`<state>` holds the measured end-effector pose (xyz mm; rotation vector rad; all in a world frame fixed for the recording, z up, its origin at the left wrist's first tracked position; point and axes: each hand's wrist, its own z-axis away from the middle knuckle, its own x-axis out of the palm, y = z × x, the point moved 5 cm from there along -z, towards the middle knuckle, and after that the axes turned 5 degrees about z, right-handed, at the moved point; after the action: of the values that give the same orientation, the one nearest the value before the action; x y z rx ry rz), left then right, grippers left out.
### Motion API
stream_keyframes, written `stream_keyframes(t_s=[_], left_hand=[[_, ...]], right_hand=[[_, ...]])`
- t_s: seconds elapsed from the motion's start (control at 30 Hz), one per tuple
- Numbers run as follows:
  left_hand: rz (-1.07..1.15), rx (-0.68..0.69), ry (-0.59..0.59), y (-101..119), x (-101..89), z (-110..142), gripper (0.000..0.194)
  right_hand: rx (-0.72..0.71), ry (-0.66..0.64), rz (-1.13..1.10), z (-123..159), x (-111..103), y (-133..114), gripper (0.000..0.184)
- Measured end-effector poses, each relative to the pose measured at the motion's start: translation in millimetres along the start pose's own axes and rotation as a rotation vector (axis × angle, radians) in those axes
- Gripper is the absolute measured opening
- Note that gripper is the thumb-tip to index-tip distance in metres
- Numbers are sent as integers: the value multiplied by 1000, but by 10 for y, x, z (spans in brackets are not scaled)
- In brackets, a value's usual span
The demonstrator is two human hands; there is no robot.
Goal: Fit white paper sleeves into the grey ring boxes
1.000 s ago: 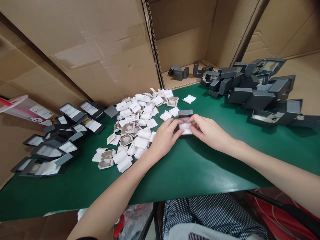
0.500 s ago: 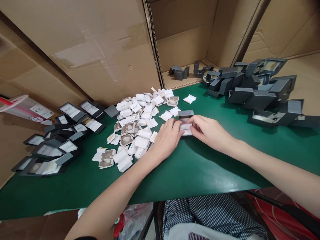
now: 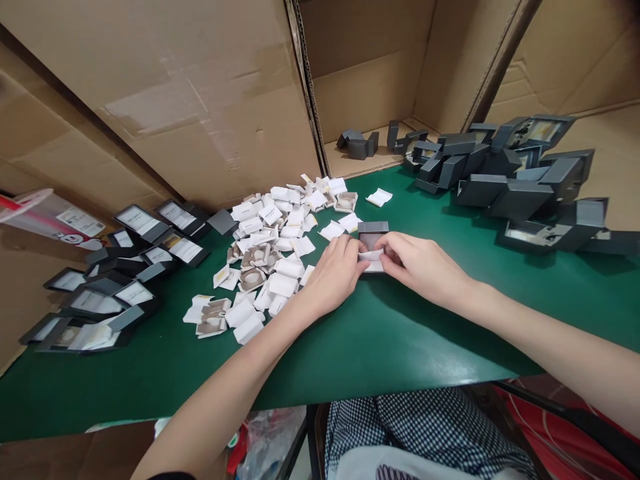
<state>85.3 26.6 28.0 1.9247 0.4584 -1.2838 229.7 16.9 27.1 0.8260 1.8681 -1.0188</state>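
Observation:
A small dark grey box [image 3: 371, 233] lies open on the green table [image 3: 390, 333], its lid raised at the far side. A white paper insert [image 3: 372, 257] sits in the box. My left hand [image 3: 336, 275] and my right hand [image 3: 425, 267] meet over it, fingertips pinching the insert from both sides. Both hands have their fingers curled and closed on the paper. The near part of the box is hidden by my fingers.
A heap of white folded inserts [image 3: 273, 253] lies left of my hands. Open grey boxes with inserts [image 3: 115, 273] are spread at the far left. A pile of empty grey boxes [image 3: 515, 180] stands at the back right. Cardboard cartons [image 3: 200, 100] wall the back.
The white insert has lifted and bent a little between my fingertips. My left hand has shifted slightly right, closer to the box. The rest of the table is unchanged.

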Motion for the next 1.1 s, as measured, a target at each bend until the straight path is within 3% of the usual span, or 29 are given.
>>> stream_keyframes(t_s=[0.27,0.47,0.8,1.1], left_hand=[[-31,29,78,-15,38,29,18],[-145,43,66,-2,55,18,21],[-135,33,115,32,57,46,21],[-144,70,188,28,76,65,24]], right_hand=[[-58,52,25,1,24,30,21],[-76,92,59,-3,39,40,26],[-139,283,13,31,21,49,18],[-163,254,253,37,73,68,27]])
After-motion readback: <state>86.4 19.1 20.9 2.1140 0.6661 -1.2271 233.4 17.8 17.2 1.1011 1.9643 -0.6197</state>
